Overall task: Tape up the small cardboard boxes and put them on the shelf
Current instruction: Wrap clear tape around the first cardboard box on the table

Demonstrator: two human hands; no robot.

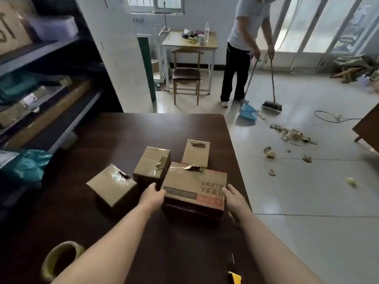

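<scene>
With the shelf [51, 48] at left awaiting them, all four small boxes [111, 184] sit on the counter [143, 130] looking taped, while left grip [152, 196] and right grip [233, 196] clasp the printed box [194, 185] by its sides, likely first to go.

Head-worn wide view, facing forward and down, close over table [131, 136]
</scene>
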